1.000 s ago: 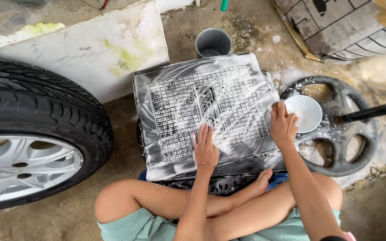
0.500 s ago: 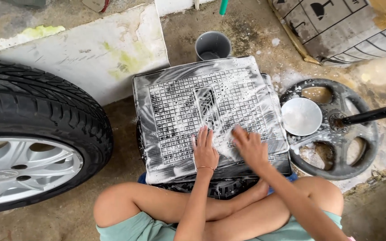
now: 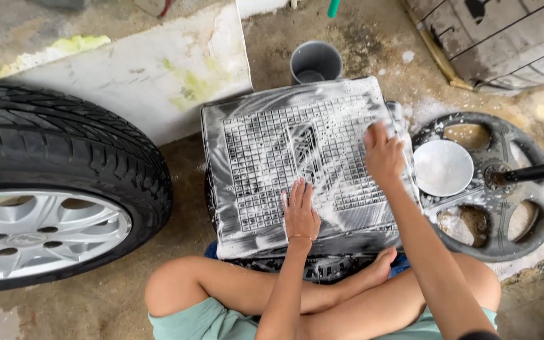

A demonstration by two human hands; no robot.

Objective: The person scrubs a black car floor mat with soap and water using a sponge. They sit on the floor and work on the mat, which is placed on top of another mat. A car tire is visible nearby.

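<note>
A black rubber floor mat (image 3: 266, 151) with a grid pattern lies in front of me, covered in white soap suds. My left hand (image 3: 300, 213) rests flat on its near edge, fingers together and pointing away, holding nothing. My right hand (image 3: 382, 156) is on the mat's right side near the edge, knuckles up, its fingertips blurred. I cannot tell if it holds anything. I sit cross-legged, knees just below the mat. A dark crate (image 3: 310, 267) shows under the mat's near edge.
A car tyre (image 3: 77, 157) on a silver alloy wheel (image 3: 26, 233) stands at the left. A grey bucket (image 3: 316, 62) sits behind the mat. On the right, a black wheel cover (image 3: 517, 214) holds a white bowl (image 3: 442, 167), with a black rod (image 3: 536, 171) across it.
My right hand swept from the mat's right edge down to its middle, then back up to the right side. My left hand stayed flat in the same spot.
</note>
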